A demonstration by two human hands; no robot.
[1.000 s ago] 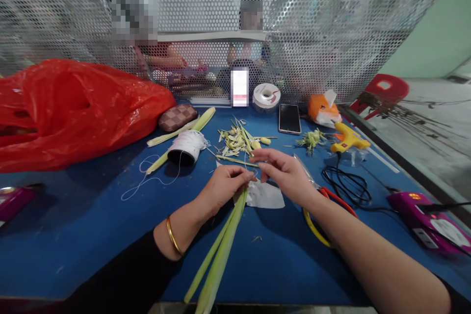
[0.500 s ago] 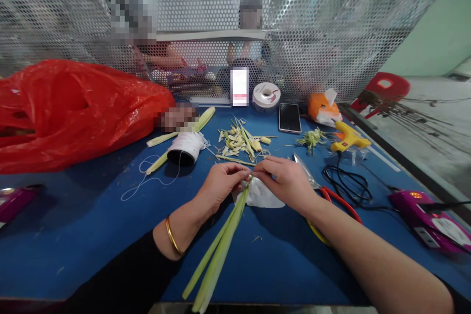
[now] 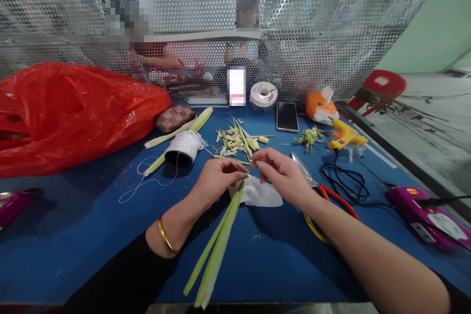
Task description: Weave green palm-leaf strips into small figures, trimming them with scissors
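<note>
My left hand (image 3: 218, 179), with a gold bangle at the wrist, pinches the narrow upper end of long pale-green plant stalks (image 3: 220, 243). These slant down toward the table's front edge. Just right of that end, my right hand (image 3: 279, 172) is raised with its fingers bent together; whatever they grip is too small to make out. A piece of white paper or cloth (image 3: 263, 195) lies beneath both hands. Behind them is a heap of yellow-green plant scraps (image 3: 235, 140). Left of the heap, a spool of white thread (image 3: 184, 146) rests over another stalk, its loose thread trailing.
Red-handled scissors (image 3: 333, 196) lie by my right forearm. Farther right are a yellow glue gun (image 3: 346, 135), a black cable (image 3: 342, 181) and a purple power box (image 3: 429, 218). A phone (image 3: 287, 117) and ribbon roll (image 3: 264, 94) sit behind; a red bag (image 3: 81, 117) fills the left.
My right hand has lifted slightly up and away from the stalks' end, its fingers loosening from my left fingertips. My left hand keeps its pinch. The view has shifted a little.
</note>
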